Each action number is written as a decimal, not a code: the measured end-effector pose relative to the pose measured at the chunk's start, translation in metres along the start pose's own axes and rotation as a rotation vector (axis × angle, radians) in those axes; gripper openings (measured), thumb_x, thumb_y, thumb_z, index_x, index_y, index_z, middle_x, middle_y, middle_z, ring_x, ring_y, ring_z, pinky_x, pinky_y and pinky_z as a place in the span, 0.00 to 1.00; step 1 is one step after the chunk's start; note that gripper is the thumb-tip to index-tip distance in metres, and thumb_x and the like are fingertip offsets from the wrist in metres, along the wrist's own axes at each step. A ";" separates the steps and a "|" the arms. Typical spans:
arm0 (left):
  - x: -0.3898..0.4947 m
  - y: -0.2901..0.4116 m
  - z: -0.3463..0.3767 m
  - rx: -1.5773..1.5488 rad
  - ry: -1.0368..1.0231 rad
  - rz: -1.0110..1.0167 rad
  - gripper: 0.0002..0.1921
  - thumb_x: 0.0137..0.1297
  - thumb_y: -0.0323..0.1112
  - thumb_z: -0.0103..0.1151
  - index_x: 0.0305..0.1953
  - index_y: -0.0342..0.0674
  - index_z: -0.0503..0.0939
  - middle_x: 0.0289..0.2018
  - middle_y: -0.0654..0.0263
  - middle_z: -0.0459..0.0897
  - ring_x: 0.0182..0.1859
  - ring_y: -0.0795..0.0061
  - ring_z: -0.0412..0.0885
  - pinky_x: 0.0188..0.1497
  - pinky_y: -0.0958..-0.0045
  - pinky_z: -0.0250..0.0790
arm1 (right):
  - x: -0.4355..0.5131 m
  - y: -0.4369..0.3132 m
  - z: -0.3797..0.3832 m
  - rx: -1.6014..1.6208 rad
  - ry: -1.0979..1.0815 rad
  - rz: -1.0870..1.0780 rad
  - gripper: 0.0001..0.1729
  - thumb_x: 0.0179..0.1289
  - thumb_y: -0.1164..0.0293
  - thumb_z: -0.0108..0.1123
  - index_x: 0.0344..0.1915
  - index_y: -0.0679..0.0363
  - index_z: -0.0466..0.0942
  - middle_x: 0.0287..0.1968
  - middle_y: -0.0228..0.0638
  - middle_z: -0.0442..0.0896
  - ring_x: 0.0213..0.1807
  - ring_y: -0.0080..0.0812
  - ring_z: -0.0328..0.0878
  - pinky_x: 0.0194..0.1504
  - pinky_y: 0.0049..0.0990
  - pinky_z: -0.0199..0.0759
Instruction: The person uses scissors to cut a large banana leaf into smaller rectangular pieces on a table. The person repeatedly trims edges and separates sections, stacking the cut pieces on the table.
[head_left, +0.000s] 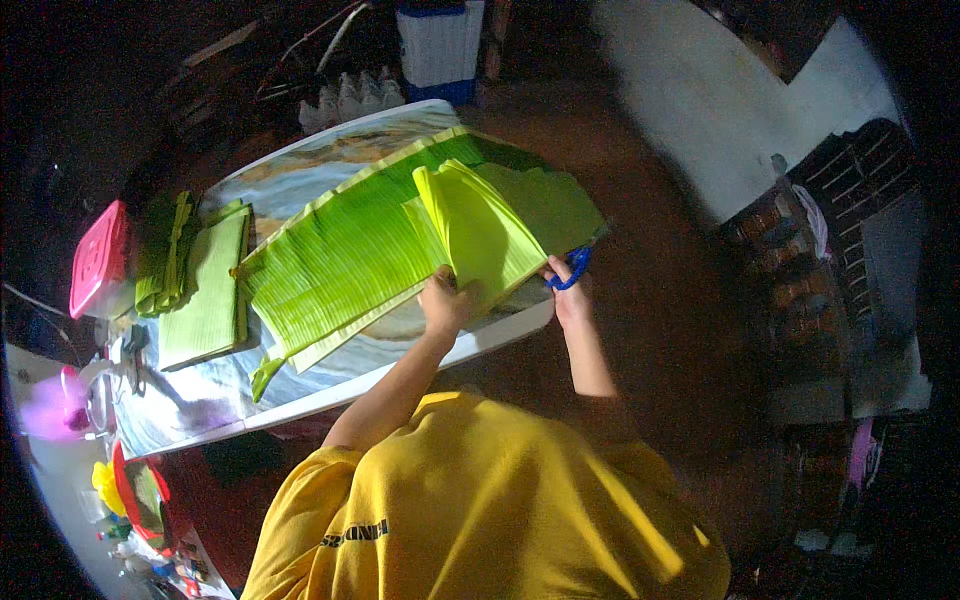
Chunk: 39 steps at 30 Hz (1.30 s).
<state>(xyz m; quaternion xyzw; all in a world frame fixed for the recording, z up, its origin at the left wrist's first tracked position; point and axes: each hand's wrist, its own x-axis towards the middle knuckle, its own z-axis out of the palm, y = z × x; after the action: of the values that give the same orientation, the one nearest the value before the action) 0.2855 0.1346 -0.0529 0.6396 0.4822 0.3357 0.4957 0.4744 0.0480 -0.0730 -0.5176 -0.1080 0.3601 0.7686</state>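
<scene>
A long green banana leaf (337, 270) is spread slantwise over the table, its far right end hanging past the table's edge. A paler part of leaf (495, 232) is folded over on top of it. My left hand (444, 301) grips the near edge of the folded leaf, thumb on top. At that fold's right corner, my right hand (568, 289) pinches the leaf between thumb and fingers. A blue looped object (576, 268) lies against the right hand; its kind is unclear. Folded leaf bundles (206, 289) rest to the left.
The marble-patterned table (360, 375) has a white rim. On its left are a darker rolled leaf bundle (161, 270) and a pink-lidded plastic container (101, 259). Plastic bottles (352, 97) and a white-and-blue container (441, 52) stand beyond the far edge. A red basin (139, 495) is at lower left.
</scene>
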 end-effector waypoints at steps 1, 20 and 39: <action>0.003 -0.008 0.002 0.042 -0.025 0.007 0.14 0.44 0.37 0.63 0.32 0.36 0.78 0.27 0.61 0.82 0.28 0.70 0.79 0.35 0.71 0.69 | -0.002 0.000 0.000 -0.021 -0.027 -0.010 0.15 0.51 0.75 0.63 0.38 0.53 0.71 0.38 0.27 0.75 0.40 0.27 0.74 0.42 0.30 0.70; 0.015 0.011 -0.024 0.594 -0.310 0.035 0.32 0.37 0.54 0.69 0.43 0.40 0.76 0.38 0.57 0.81 0.41 0.57 0.78 0.44 0.59 0.65 | 0.005 0.003 0.001 -0.176 0.071 -0.099 0.18 0.46 0.81 0.64 0.35 0.59 0.65 0.33 0.33 0.71 0.30 0.30 0.76 0.33 0.29 0.77; 0.036 -0.017 -0.028 0.287 -0.242 0.070 0.37 0.36 0.41 0.74 0.47 0.34 0.63 0.33 0.53 0.80 0.37 0.55 0.79 0.38 0.64 0.70 | 0.017 0.009 -0.009 -0.462 0.055 -0.163 0.19 0.42 0.82 0.67 0.33 0.63 0.67 0.33 0.35 0.72 0.34 0.31 0.77 0.37 0.30 0.77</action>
<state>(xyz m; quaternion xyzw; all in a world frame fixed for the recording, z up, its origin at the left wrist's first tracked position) 0.2667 0.1785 -0.0629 0.7558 0.4393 0.2015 0.4418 0.4876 0.0546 -0.0889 -0.6787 -0.2079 0.2487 0.6590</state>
